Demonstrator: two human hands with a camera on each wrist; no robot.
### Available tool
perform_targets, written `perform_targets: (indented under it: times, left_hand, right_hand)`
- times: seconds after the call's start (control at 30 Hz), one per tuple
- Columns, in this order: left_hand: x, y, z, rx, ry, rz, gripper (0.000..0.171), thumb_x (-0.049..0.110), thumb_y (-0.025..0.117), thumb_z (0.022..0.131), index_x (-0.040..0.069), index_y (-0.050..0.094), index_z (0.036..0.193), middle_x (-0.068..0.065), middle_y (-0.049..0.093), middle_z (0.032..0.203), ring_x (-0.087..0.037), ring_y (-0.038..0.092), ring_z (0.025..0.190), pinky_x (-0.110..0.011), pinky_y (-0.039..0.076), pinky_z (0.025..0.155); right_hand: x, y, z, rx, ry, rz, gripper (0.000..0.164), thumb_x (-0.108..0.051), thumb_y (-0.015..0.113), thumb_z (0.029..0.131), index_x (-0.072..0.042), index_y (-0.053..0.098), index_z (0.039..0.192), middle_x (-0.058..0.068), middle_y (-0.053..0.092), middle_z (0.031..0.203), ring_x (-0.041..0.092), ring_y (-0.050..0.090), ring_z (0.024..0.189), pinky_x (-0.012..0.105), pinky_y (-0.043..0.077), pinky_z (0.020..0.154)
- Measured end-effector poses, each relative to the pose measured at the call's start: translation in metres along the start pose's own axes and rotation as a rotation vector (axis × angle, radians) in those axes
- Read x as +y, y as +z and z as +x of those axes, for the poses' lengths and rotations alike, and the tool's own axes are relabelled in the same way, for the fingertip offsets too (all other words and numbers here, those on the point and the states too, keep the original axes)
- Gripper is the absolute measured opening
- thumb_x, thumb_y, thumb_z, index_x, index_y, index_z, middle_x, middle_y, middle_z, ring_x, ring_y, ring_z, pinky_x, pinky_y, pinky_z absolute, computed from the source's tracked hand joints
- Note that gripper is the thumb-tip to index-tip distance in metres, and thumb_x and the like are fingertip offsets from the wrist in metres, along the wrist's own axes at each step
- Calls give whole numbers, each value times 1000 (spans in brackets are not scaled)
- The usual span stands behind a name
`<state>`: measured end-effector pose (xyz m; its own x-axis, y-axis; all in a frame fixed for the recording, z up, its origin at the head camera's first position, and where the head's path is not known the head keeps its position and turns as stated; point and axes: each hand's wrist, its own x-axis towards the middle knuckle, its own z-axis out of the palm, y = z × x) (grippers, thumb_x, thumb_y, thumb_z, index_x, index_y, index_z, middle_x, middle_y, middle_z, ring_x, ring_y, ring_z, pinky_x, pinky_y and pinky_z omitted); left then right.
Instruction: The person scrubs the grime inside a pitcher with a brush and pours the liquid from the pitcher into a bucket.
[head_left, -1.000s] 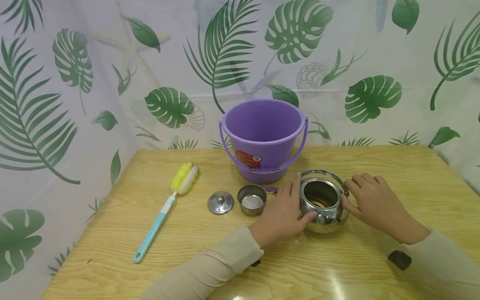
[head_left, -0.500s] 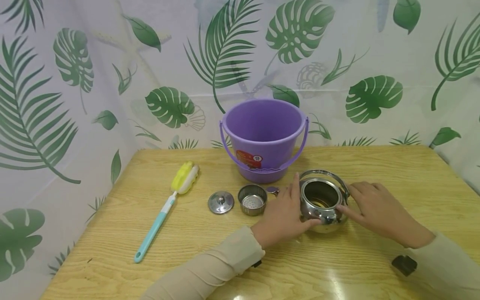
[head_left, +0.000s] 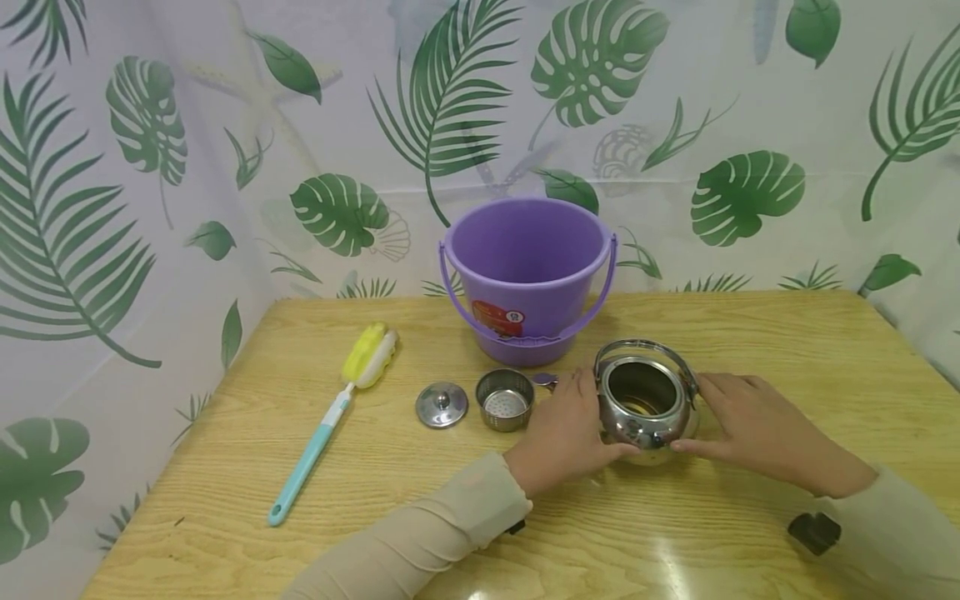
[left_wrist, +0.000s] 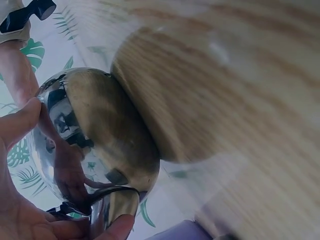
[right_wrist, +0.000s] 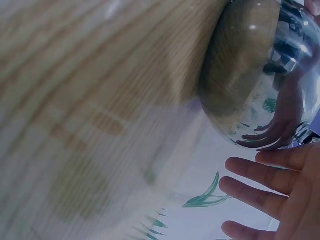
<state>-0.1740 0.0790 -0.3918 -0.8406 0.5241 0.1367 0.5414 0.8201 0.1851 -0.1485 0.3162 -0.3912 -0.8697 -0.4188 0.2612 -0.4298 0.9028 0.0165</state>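
Observation:
A shiny steel teapot [head_left: 622, 423] stands lidless on the table in the head view, its hoop handle raised. My left hand [head_left: 561, 437] holds its left side, thumb on the front of the body. In the left wrist view, fingers [left_wrist: 119, 226] curl at the spout [left_wrist: 114, 209]. On the other side, my right hand [head_left: 768, 429] touches the pot with straight fingers, thumb near the front. The right wrist view shows these fingers [right_wrist: 260, 172] spread beside the mirror-like body [right_wrist: 245, 65]. Left of the pot are a perforated strainer basket [head_left: 505, 406] and a knobbed lid [head_left: 441, 406].
Behind the strainer stands a purple bucket [head_left: 528, 312] with its handle hanging down in front. A sponge bottle brush [head_left: 322, 433] with a turquoise handle lies at the left of the wooden table [head_left: 390, 492]. Leaf-patterned cloth [head_left: 660, 108] hangs behind and at the sides.
My right hand has left the teapot's handle area; its fingers straightened along the right side and the thumb slid down toward the front. The left hand shifted slightly on the pot.

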Motion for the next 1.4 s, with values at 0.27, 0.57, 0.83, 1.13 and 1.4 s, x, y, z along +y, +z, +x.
perform_targets:
  times: [0.27,0.57,0.83,1.13,1.4]
  left_hand:
    - [-3,5,-1,33,23,64,105,69,71,63,5,33,137,-4,49,131,-13,51,117,-25,51,84]
    - [-6,10,0,62,53,78,103,70,69,63,6,33,135,-3,50,125,-12,51,112,-24,51,82]
    - [-9,11,0,94,89,90,102,70,69,63,5,36,134,-4,53,123,-12,53,110,-26,51,81]
    - [-8,8,1,69,75,77,102,69,70,63,6,36,135,-4,52,125,-13,52,114,-27,50,85]
    - [-8,8,2,58,65,51,100,68,72,61,6,39,132,-2,54,117,-12,54,108,-26,50,85]
  right_hand:
    - [-2,1,0,-58,4,37,116,-72,69,59,6,36,137,25,62,115,41,60,103,58,43,88]
    - [-2,5,2,-31,13,130,118,-72,72,54,0,33,138,18,69,103,36,66,89,53,50,81]
    - [0,7,6,-91,71,252,123,-71,73,53,-1,26,143,27,61,118,44,63,96,55,51,76]
    - [2,16,10,-93,49,442,124,-59,81,55,-4,18,147,27,51,131,46,54,113,60,44,88]
    - [2,18,10,-89,65,472,121,-56,83,53,2,26,142,21,60,120,32,64,97,52,50,81]
